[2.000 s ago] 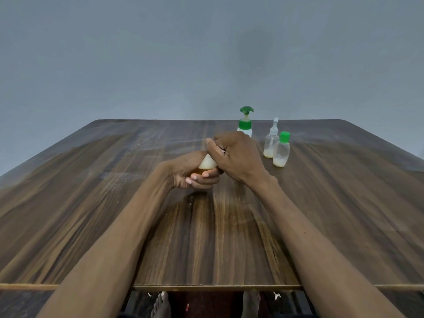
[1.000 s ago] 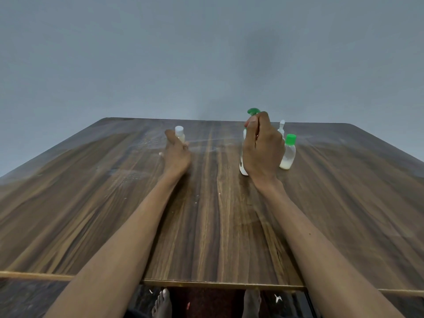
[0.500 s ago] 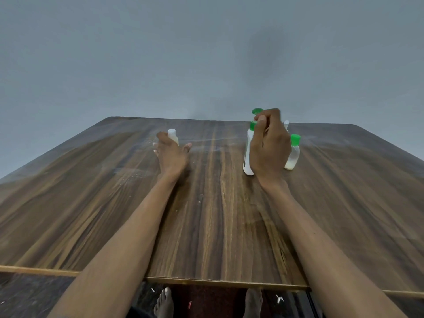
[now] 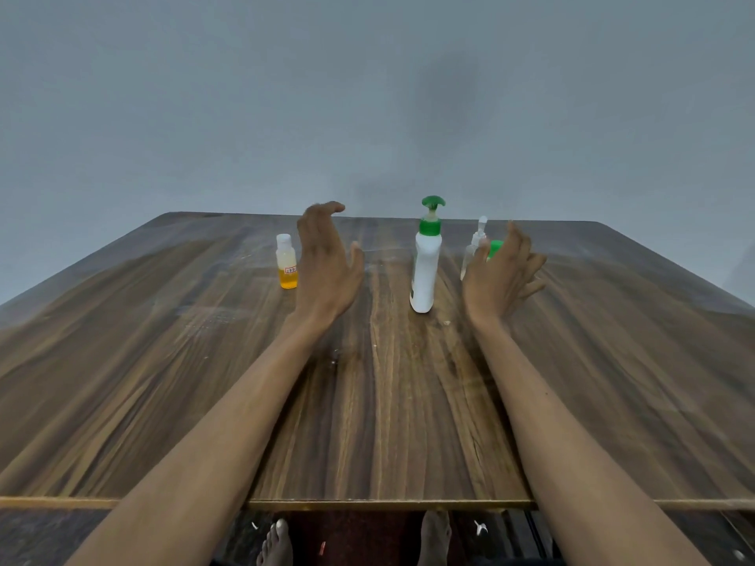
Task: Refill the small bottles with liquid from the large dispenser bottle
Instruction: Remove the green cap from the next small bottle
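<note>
**Dispenser bottle set down, both hands off**

Large white pump dispenser bottle with green pump head (image 4: pixel 425 267) now stands upright on the dark wood-grain table (image 4: pixel 204 361), centre-right, nothing touching it. Half a second ago the right hand was wrapped round it; that grip is gone.

Right hand (image 4: pixel 500 279) is raised just to its right, fingers spread and loose, holding nothing. It partly covers the small clear bottle with green cap (image 4: pixel 495 247) and the small clear bottle with clear nozzle top (image 4: pixel 476 243) behind it.

Left hand (image 4: pixel 327 263) has let go too: fingers extended, slightly curved, empty. Small clear bottle with white cap and orange liquid (image 4: pixel 287 266) stands upright just left of it, capped, about a third full.

My read: orange bottle is finished and parked. Right hand looks headed for one of the two small bottles next, but can't confirm which.
</note>
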